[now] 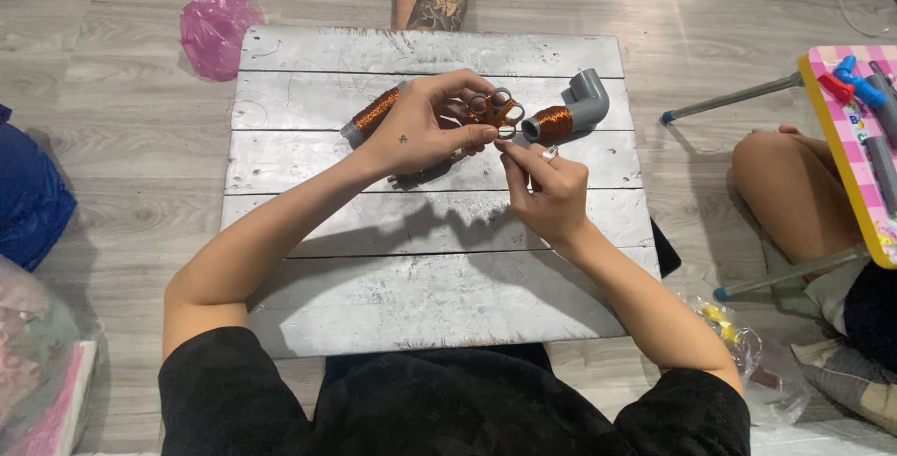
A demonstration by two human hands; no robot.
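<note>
both hands work above the middle of a silver-painted slatted wooden board (308,222) laid on a grey plank floor. left hand (425,129) is curled, fingers closed around a small pair of orange-handled scissors (493,108), the loops showing above the fingertips. right hand (547,190) is closed to a pinch, thumb and forefinger pressed together just below the scissors; whatever is pinched is too fine to see, possibly a strand of wire.

just beyond the hands lie two grey plastic pipe pieces wound with copper-coloured wire: a straight one (372,117) behind the left hand, and an elbow-shaped one (570,112) just right of the scissors, both resting on the board.

judgement on technique: a fine strand cuts cleanly only if taut, so the pinch should stay close to the blades and the scissors square to it. the hands crowd each other; fingertips sit near the blades.

a pink plastic bag (218,17) lies on the floor beyond the board's far left corner. another person's knee (780,180) is at right.
</note>
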